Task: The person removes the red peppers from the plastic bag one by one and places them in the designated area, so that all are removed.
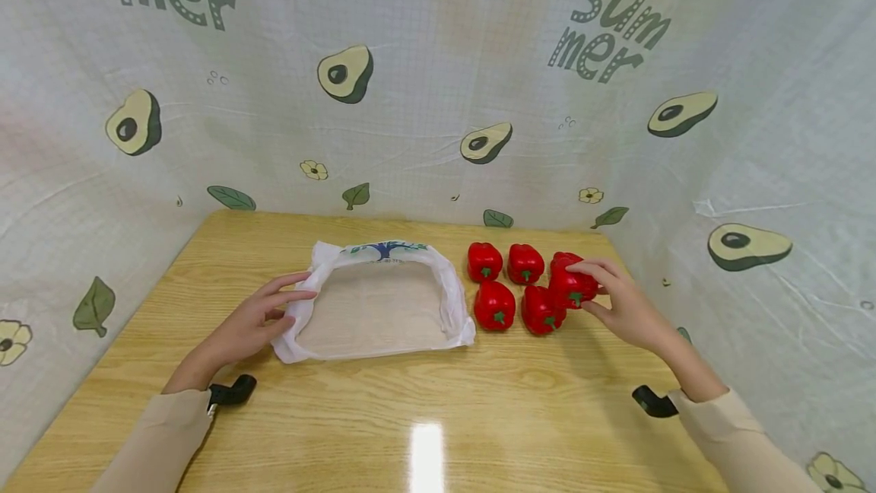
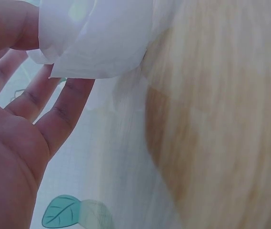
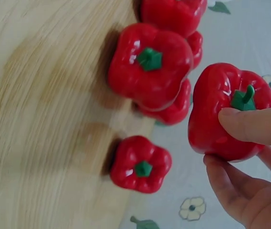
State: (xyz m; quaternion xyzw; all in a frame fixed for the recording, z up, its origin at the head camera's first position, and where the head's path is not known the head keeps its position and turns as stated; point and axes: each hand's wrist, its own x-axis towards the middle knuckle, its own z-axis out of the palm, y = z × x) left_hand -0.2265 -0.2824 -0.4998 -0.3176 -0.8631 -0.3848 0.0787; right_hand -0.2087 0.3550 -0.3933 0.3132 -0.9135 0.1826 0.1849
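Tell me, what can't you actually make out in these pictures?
- White bag: the print on its far rim is too small to read in the head view.
- Left hand: its fingertips are hidden under the bag's folded edge in the left wrist view.
- Sixth red pepper: mostly hidden behind the pepper that the right hand holds.

Glossy red pepper in the right hand, smooth skin like moulded plastic, highlights on it, with a matt green stem. The four peppers beside it carry the same shine. The left hand pinches a thin white plastic bag, soft, crinkled, half see-through. The table looks like pale wood-grain, smooth and varnished, throwing a bright glare. A printed sheet behind hangs creased, faintly shiny.
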